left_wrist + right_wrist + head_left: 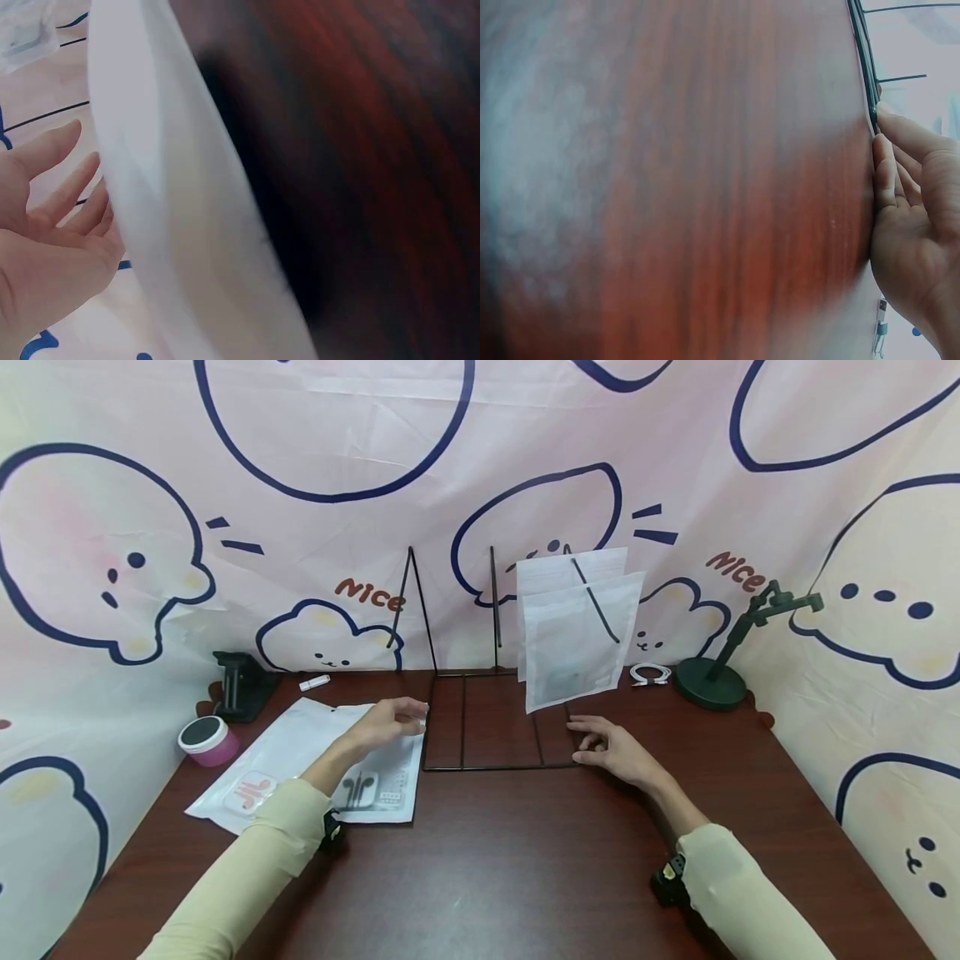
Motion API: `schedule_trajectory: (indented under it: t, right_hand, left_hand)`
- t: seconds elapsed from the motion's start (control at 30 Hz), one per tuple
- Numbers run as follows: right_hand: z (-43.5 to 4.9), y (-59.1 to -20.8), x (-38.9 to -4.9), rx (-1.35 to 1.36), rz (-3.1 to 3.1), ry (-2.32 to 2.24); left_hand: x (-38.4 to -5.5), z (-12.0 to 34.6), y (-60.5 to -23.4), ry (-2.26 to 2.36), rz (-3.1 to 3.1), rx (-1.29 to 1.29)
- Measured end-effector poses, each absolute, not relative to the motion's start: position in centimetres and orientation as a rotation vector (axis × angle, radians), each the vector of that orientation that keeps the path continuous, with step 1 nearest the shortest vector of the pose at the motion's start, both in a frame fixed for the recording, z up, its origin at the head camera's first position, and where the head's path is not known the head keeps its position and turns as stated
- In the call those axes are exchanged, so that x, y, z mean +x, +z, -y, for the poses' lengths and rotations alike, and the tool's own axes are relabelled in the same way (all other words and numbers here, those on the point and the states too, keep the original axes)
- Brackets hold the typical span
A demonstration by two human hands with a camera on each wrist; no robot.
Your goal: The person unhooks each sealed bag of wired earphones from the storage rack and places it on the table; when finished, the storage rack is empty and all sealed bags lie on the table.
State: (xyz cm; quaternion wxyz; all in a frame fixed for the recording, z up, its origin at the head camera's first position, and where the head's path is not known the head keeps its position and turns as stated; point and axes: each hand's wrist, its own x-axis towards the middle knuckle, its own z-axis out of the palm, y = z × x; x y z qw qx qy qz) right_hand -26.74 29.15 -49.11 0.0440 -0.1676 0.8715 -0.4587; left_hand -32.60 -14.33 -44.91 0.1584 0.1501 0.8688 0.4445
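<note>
A black wire display rack (487,769) stands mid-table, with two white zip pouches (573,643) hanging on its right prong. My left hand (382,727) is over white flat pouches (300,743) to the left of the rack, fingers relaxed and fingertips close to the rack's left rail. One pouch shows a printed picture of earphones (360,789). In the left wrist view the left hand (60,225) holds nothing, its fingers loosely bent. My right hand (618,756) is at the rack's front right corner, fingertips right at the wire, thumb and fingers apart.
At the left are a pink jar with a dark lid (208,741), a black stand (242,689) and a small white stick-like item (314,682). A coiled white cable (649,674) and a green stand with a jointed arm (711,683) are at the back right. Patterned cloth surrounds the table.
</note>
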Motion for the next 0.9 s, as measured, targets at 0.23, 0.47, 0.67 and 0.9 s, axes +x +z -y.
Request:
schedule_trajectory:
  t: [0.23, 0.47, 0.67, 0.9]
  right_hand:
    - [-29.1, -49.0, -26.8, -0.516, -2.665, -1.397]
    - [-29.0, -49.2, -26.8, -0.526, -2.674, -1.389]
    - [-29.1, -49.1, -26.8, -0.529, -2.668, -1.373]
    - [-29.8, -48.2, -26.7, -0.464, -2.578, -1.414]
  left_hand:
    - [-32.8, 14.1, -45.5, 1.275, -2.477, 0.382]
    - [-32.9, 14.3, -46.1, 1.172, -2.482, 0.405]
    - [-32.6, 14.5, -46.1, 1.062, -2.500, 0.474]
    - [-32.6, 14.4, -46.4, 0.928, -2.562, 0.588]
